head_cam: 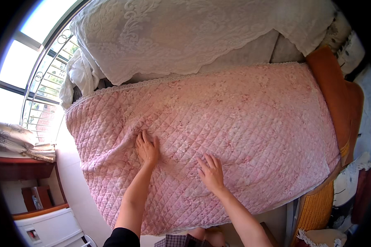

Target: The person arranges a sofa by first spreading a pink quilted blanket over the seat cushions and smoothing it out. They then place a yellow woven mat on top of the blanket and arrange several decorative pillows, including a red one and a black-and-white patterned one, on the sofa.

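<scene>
A pink floral quilted cover with a lace edge [259, 136] lies spread out before me, covering most of what is beneath it. My left hand [147, 148] rests flat on it, fingers apart, beside a raised fold that runs down to the left. To the right and a little nearer to me, my right hand [211, 173] lies palm down on the same cover with its fingers spread. Neither hand grips any cloth that I can see. Small wrinkles show around both hands.
Beyond the quilt, a white embossed cloth [173, 37] drapes over grey cushions. Brown upholstery [330, 89] and an orange ribbed cloth [315, 213] are on the right. Barred windows [46, 83], a reddish wooden cabinet [24, 168] and a white plastic item [52, 227] stand left.
</scene>
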The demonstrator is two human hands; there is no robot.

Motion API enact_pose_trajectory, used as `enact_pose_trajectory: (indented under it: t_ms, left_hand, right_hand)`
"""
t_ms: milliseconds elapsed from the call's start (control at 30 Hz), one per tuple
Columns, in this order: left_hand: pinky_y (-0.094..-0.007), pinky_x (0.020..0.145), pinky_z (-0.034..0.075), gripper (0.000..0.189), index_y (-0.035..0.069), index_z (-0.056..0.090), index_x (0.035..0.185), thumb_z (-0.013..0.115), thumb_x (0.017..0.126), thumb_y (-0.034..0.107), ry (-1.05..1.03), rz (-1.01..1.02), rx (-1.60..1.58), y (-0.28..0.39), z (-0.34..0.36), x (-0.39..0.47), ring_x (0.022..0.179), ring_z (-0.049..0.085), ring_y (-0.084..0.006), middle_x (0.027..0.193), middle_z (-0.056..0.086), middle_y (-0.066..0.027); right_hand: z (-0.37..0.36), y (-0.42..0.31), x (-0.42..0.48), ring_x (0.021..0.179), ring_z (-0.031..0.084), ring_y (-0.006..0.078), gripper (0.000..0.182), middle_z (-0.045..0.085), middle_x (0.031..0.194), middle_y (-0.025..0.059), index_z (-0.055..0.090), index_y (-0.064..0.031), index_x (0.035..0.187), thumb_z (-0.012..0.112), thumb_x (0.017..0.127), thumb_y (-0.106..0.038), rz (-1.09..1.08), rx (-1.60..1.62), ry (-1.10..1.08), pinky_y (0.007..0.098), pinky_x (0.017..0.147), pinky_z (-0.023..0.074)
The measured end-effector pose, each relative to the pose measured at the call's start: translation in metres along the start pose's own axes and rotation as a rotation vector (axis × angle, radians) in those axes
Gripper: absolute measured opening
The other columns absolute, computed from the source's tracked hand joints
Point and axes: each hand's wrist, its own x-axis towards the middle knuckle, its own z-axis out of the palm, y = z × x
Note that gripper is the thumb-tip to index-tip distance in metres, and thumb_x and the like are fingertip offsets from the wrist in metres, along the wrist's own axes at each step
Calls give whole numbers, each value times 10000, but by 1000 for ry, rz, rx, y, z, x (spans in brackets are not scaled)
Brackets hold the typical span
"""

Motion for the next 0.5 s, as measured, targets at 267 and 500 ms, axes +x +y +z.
enact_pose_trajectory:
  t_ms: [267,500]
  left_hand:
    - [-494,983,204,604,111,341,1311,471,789,385,-57,1,34,-27,57,36,1200,292,-332,1295,321,-182]
    - [-515,966,219,664,60,377,1269,508,687,352,-156,149,-161,-49,70,62,1217,279,-355,1298,324,-208]
  right_hand:
    - [139,-33,223,1231,311,266,487,391,1297,100,440,-174,1248,549,782,-266,-438,-107,-101,466,1012,212]
    - [197,-80,323,1251,297,219,510,363,1328,82,388,-192,1287,510,793,-240,-778,-186,-89,430,1022,217]
